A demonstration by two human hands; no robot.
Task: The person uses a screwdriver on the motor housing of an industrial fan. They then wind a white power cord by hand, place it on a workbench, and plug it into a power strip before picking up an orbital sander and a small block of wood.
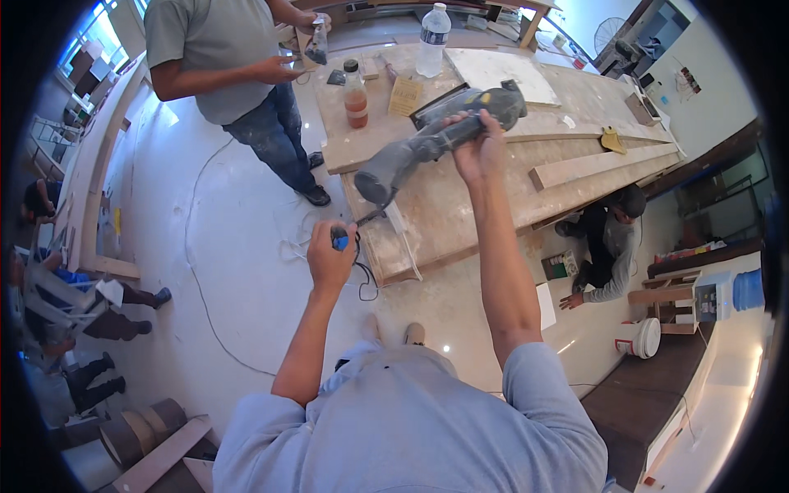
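Observation:
My right hand grips a dark grey, dusty corded power tool with a yellow patch, held over the near end of the wooden workbench. Its exact kind is unclear. The tool's wide rounded end points left, toward me. A black cord runs down from that end to my left hand, which is closed off the bench's left corner. Out of the left fist pokes a black end with a blue part, perhaps the cord's plug. A loop of the cord dangles beside the bench corner.
On the bench stand a bottle of reddish liquid and a large clear bottle, with a wooden strip and yellow tool farther right. One person stands at the far left; another crouches right. A cable crosses the floor.

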